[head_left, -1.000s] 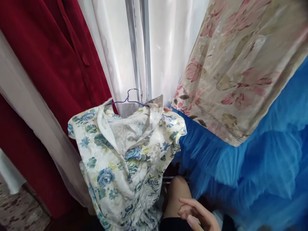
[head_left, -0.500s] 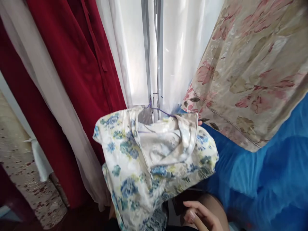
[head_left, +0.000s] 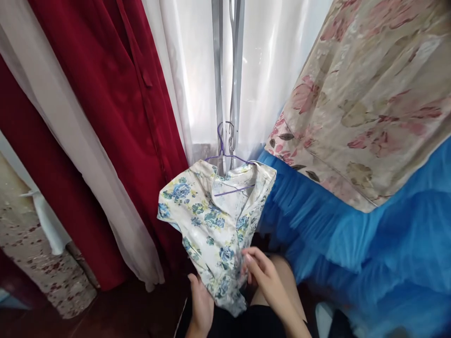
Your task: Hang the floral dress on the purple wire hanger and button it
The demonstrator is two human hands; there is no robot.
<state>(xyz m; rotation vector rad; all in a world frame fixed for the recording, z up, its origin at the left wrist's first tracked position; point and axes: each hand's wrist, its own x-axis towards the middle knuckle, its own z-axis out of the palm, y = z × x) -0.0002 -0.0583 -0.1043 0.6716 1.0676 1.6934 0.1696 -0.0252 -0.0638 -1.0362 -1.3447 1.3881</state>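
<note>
A white dress with blue and yellow flowers hangs on a purple wire hanger, whose hook sits at a metal window bar. My left hand cups the dress's lower part from beneath, thumb up against the cloth. My right hand presses its bent fingers into the cloth at the dress's lower right edge. Both hands are low in the view, just under the garment.
A dark red garment and sheer white curtains hang to the left and behind. A beige cloth with pink flowers hangs at the upper right over a bright blue tulle skirt. Speckled floor shows at the lower left.
The floral dress went from bunched and lifted to hanging straight from its hanger at the bar. My left hand came into view, and both hands now grip the dress's lower part.
</note>
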